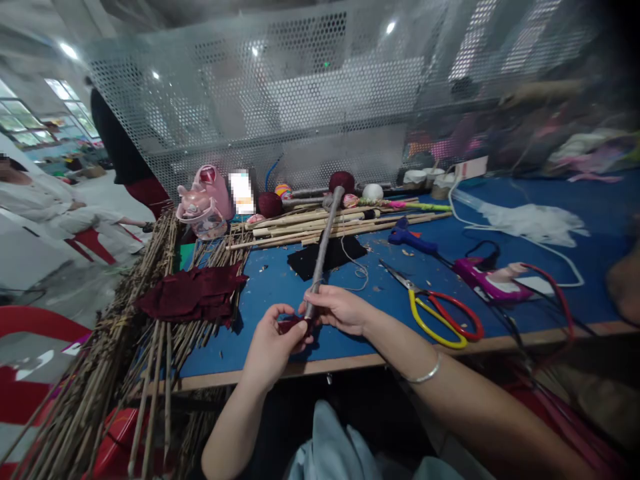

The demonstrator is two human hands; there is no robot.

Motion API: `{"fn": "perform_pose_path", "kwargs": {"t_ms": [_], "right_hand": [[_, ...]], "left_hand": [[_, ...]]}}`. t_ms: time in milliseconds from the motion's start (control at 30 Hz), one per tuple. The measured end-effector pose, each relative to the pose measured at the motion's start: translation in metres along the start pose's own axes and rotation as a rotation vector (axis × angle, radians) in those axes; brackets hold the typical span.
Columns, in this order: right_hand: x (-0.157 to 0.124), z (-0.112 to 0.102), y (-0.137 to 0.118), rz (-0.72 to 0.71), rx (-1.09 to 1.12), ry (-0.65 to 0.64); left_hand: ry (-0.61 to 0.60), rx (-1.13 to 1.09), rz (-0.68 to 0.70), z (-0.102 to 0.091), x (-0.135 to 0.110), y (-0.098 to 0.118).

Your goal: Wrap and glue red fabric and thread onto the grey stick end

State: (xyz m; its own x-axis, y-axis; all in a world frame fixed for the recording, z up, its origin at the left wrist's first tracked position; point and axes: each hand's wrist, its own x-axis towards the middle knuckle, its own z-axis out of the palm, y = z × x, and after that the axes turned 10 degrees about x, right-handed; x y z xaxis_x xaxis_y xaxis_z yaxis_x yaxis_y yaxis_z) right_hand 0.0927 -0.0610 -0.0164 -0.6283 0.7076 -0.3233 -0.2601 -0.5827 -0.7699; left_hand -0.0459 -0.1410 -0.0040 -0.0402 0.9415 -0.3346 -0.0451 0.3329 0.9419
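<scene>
Gripping a grey stick [326, 248] at its near end in the right hand [345, 310]; pinching maroon cloth [288, 325] just beside it in the left hand [273, 347]; liable to lose the cloth through a slackened pinch or sudden twist.

Grey rod [323, 251] between fingers [323, 300]

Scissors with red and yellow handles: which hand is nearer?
Right: the right hand is left of the scissors, at the grey rod; the left hand is farther left.
</scene>
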Motion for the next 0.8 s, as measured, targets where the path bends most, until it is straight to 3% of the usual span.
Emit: {"fn": "perform_pose_path", "kwargs": {"t_ms": [333, 600, 800], "right_hand": [[-0.007, -0.013, 0.002, 0.001, 0.023, -0.013], [-0.023, -0.013, 0.000, 0.059, -0.130, -0.082], [-0.019, -0.007, 0.005, 0.004, -0.105, 0.000]], "left_hand": [[-0.214, 0.129, -0.034, -0.006, 0.012, 0.004], [-0.104, 0.423, 0.192, -0.006, 0.021, 0.011], [-0.042, 0.556, 0.253, -0.002, 0.019, 0.011]]}}
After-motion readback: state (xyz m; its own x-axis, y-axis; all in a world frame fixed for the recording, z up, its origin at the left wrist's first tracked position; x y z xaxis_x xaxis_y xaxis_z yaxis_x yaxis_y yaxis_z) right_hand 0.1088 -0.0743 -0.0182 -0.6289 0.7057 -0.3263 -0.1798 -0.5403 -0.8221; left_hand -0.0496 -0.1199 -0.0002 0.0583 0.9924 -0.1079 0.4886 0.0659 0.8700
